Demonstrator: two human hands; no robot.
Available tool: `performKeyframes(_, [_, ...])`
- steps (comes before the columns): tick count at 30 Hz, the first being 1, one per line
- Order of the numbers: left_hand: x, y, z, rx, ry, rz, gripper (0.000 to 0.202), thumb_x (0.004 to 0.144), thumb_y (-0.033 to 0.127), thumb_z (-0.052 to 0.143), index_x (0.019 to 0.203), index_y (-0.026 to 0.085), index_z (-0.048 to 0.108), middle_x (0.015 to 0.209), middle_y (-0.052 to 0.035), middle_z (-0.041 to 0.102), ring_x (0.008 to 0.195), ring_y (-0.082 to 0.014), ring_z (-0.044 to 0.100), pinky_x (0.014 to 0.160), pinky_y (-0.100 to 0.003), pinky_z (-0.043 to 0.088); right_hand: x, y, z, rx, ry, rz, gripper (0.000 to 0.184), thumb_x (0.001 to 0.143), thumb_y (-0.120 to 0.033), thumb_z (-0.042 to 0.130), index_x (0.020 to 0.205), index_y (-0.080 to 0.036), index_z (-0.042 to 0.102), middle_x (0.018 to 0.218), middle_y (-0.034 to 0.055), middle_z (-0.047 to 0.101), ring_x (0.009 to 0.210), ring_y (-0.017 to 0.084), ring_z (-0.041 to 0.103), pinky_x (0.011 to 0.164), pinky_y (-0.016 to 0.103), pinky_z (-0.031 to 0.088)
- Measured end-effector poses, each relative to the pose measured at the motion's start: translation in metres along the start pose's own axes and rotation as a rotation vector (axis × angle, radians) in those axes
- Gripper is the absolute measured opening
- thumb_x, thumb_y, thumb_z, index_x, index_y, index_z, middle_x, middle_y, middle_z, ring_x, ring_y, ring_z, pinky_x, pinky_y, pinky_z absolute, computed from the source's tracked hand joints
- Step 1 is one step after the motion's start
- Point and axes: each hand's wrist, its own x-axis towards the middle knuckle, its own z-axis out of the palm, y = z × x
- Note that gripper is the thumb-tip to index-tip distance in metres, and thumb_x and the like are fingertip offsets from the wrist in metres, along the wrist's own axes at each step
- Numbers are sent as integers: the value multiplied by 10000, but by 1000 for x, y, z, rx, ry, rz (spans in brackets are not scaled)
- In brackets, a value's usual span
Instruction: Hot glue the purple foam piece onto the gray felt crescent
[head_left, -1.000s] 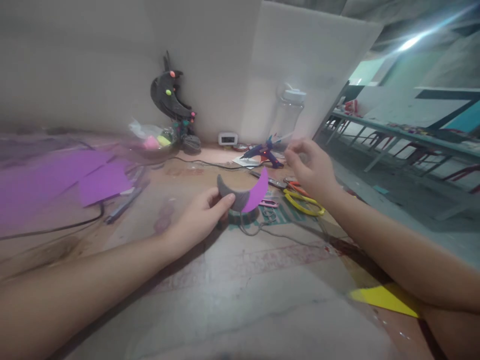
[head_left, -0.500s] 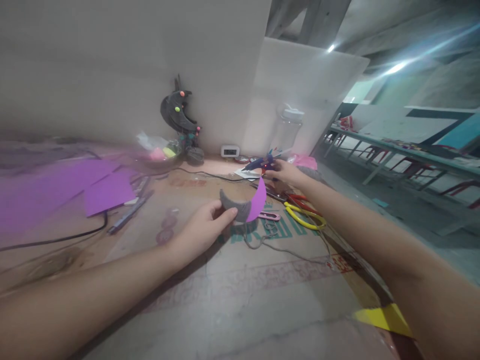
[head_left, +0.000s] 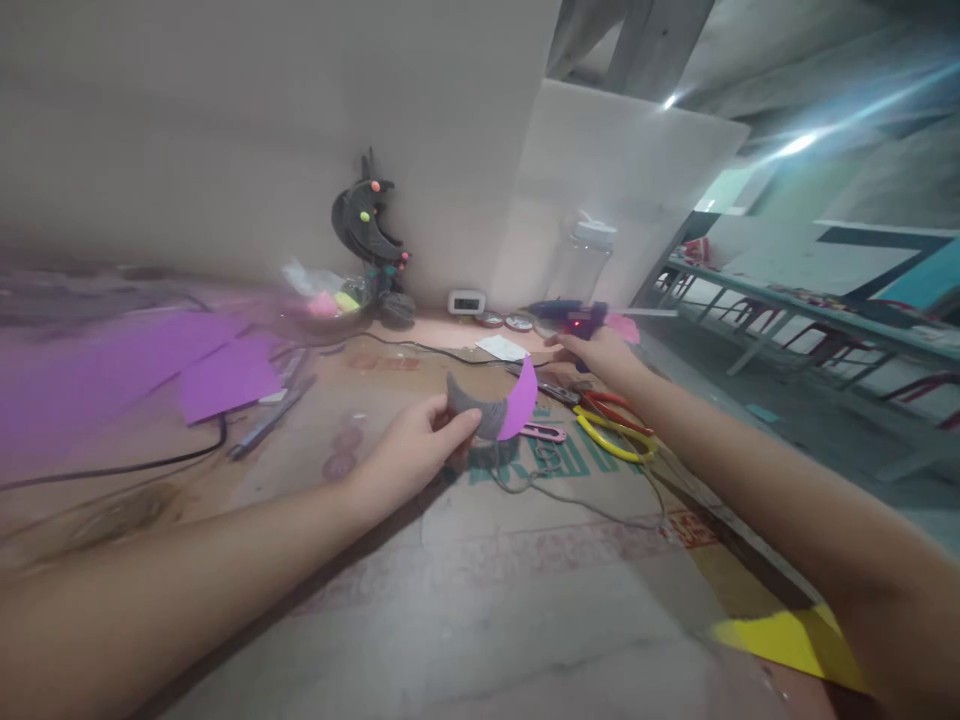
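My left hand pinches a crescent between thumb and fingers. Its left part is wrapped in grey yarn, while the right tip shows bare purple. A grey strand trails below it across the covered table. At the back right, my right hand is closed around a dark blue glue gun with a small red light. The nozzle points left, and the handle is mostly hidden by my fingers.
Yellow-and-red-handled scissors and a pink cutter lie right of the crescent. Purple sheets cover the left side. Behind stand a dark moon ornament, a small clock and a clear bottle. Black cord crosses the back.
The glue gun has come up off the white paper at the back and swung from nozzle-down to about level, shifting right. My left hand keeps its hold on the crescent. The view has shifted slightly.
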Motion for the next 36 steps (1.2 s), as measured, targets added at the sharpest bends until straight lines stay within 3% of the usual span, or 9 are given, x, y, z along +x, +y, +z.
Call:
performKeyframes(3, [1,-3,0,-33,18,-19,227,823,384,556,714,186,537,623,26,557,584,-133,529,565,-239,391,-40,-9,-11,163,114,-103,249,848,-329,580,1041,-195,663,1055,89,726,895,219,713,708,280,555])
performKeyframes(5, [2,-4,1,-56,22,-36,209,827,367,545,719,188,528,608,32,547,572,-128,525,552,-235,387,-67,-11,-14,184,149,-180,240,843,-373,595,1007,-212,665,1011,70,727,881,227,709,722,305,558])
performKeyframes(8, [1,-5,0,-55,31,-9,204,838,357,534,726,187,537,617,34,538,584,-124,517,556,-233,383,-105,-11,-12,109,120,-263,194,821,-396,632,872,-211,649,857,52,713,803,226,688,751,332,552])
performKeyframes(12, [1,-5,-1,-51,61,29,233,838,367,546,692,186,523,639,28,535,602,-122,504,568,-236,382,-136,-15,-6,-47,-38,-309,192,816,-403,632,872,-219,627,825,38,693,785,221,659,736,337,546])
performKeyframes(19, [2,-7,-3,-50,77,21,230,842,400,549,782,179,571,675,23,542,617,-128,500,566,-245,367,-139,-19,2,-30,-113,-311,177,777,-427,662,765,-254,629,752,31,691,680,219,653,594,332,526])
performKeyframes(25, [3,-9,-3,-54,52,-10,244,832,403,569,749,174,547,657,31,533,604,-119,498,561,-243,363,-143,-15,10,-12,-148,-389,297,735,-520,701,729,-230,636,717,25,684,659,194,641,616,311,497])
performKeyframes(36, [6,-12,-4,-70,22,4,259,831,418,574,748,174,548,646,26,535,592,-121,492,568,-254,372,-142,-19,8,-136,-186,-388,297,774,-490,675,707,-209,609,672,20,639,621,168,587,564,270,432])
